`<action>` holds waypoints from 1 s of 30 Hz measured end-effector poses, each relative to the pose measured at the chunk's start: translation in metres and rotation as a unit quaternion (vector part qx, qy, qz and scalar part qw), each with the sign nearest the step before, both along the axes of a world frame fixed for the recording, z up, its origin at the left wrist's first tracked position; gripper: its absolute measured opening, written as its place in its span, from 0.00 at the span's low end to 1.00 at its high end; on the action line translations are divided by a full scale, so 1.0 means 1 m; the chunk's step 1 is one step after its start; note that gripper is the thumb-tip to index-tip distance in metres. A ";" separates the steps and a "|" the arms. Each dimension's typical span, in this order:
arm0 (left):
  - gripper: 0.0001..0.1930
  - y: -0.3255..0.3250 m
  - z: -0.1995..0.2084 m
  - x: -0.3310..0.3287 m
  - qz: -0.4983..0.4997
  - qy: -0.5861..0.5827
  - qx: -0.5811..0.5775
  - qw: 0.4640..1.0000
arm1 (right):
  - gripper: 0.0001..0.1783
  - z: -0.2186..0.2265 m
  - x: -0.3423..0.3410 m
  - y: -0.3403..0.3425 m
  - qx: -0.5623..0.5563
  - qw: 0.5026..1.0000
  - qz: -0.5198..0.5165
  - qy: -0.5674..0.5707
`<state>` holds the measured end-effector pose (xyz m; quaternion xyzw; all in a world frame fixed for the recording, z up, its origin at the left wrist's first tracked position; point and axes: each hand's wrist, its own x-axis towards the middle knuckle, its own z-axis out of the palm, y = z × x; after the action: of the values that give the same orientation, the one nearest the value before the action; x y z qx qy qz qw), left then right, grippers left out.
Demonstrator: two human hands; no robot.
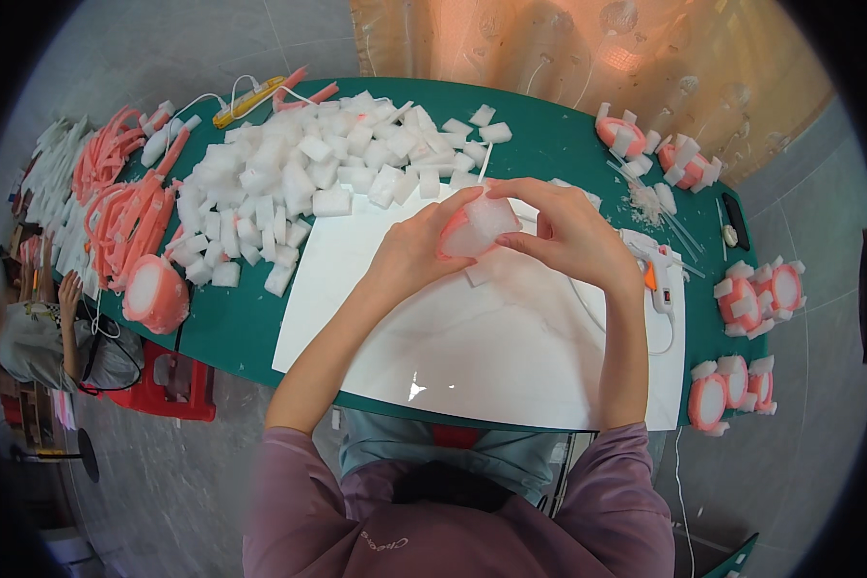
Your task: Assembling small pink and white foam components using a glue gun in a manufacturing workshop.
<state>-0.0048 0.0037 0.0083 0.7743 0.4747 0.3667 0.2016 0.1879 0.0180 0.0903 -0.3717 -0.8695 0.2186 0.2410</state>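
Note:
Over the white board (453, 356) I hold a rounded pink-and-white foam piece (460, 239) in both hands. My left hand (409, 252) wraps its left side, fingers curled behind and thumb beneath. With thumb and forefinger, my right hand (568, 231) grips a white foam block (496, 220) set against the piece. Whether the block is stuck to it I cannot tell. A thin white stick (486, 160) shows just beyond my fingertips. Beside my right wrist lies a white device (660, 279) with an orange part and a cord.
A big heap of white foam blocks (289, 169) covers the back left of the green table (539, 116). Pink foam strips (130, 226) and a pink foam roll (156, 294) lie left. Pink rings with white blocks (742, 299) line the right edge. Another person's hand (70, 294) shows far left.

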 end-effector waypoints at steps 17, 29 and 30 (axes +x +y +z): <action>0.37 0.001 -0.003 0.000 -0.014 -0.037 -0.046 0.998 | 0.24 -0.008 0.001 0.004 0.042 0.999 0.020 0.023; 0.37 0.003 -0.009 -0.002 -0.035 -0.043 0.006 0.998 | 0.17 -0.004 -0.002 0.003 0.012 1.000 -0.004 0.010; 0.37 0.003 -0.009 -0.002 -0.036 -0.044 0.006 0.998 | 0.16 -0.006 -0.001 0.004 0.043 0.999 0.009 0.009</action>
<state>-0.0071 0.0069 -0.0003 0.7755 0.4350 0.3954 0.2304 0.1873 0.0218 0.0847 -0.3515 -0.8791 0.1865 0.2623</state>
